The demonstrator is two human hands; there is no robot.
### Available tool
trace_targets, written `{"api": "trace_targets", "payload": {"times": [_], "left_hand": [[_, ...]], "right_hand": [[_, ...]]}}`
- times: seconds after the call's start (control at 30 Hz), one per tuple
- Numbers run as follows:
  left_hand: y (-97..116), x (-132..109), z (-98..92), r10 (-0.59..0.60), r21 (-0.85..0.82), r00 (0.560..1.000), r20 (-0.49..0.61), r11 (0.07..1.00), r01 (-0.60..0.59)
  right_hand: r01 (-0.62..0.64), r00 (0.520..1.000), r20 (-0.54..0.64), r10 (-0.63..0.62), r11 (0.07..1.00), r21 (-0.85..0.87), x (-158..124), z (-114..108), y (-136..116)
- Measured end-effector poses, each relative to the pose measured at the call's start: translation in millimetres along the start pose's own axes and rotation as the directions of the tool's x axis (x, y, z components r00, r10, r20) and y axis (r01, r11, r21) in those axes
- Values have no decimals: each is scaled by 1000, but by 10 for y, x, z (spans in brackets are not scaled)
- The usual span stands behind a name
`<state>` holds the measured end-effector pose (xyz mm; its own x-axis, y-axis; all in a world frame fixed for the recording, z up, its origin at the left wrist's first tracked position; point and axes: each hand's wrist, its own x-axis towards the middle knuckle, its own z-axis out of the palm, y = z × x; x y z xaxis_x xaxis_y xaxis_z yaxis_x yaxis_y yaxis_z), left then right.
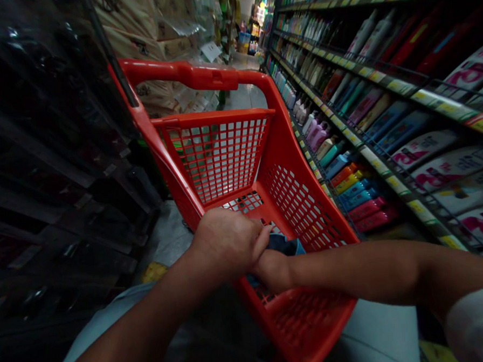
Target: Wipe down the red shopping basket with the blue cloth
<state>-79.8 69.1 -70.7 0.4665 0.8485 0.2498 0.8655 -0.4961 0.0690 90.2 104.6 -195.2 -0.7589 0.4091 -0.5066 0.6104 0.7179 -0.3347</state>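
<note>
My left hand (228,240) is closed, its back toward me, in front of the near-left rim of a red plastic shopping cart (275,87). Its curled fingers meet my right hand (272,270), which reaches across from the right. The right hand also looks closed, but its fingers are mostly covered by the left. Whatever either one grips is hidden, and I cannot tell if they touch the rim. Just behind my hands, a dark blue item with a lighter blue edge (286,245), like folded cloth, lies in the cart's basket.
Shelves with price strips (387,176) run along the right, packed with bottles (357,194) in many colours. On the left are dark racks (63,174) and brown wrapped boxes (152,23). The pale-tiled aisle (245,97) leads away toward a brighter area.
</note>
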Motion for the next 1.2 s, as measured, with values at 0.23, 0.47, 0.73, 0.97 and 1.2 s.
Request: {"api": "trace_targets", "payload": {"times": [0.23,0.47,0.73,0.97,1.2], "left_hand": [[-41,20,-6,1,2,1000,-13,1000,-1],[-28,45,6,-38,14,998,-41,999,39],[-9,17,-47,133,-82,986,-104,987,-142],[70,80,-74,84,-84,991,-102,992,-92],[137,159,-85,35,-82,995,-95,996,-43]], "right_hand": [[-350,911,159,381,916,-194,-140,-196,176],[-224,886,411,215,974,-29,-391,-230,-3],[-255,962,71,264,960,-118,-1173,-955,190],[-445,788,-547,283,876,-187,-1746,-1132,379],[-573,664,-558,498,818,49,-2060,-562,237]]}}
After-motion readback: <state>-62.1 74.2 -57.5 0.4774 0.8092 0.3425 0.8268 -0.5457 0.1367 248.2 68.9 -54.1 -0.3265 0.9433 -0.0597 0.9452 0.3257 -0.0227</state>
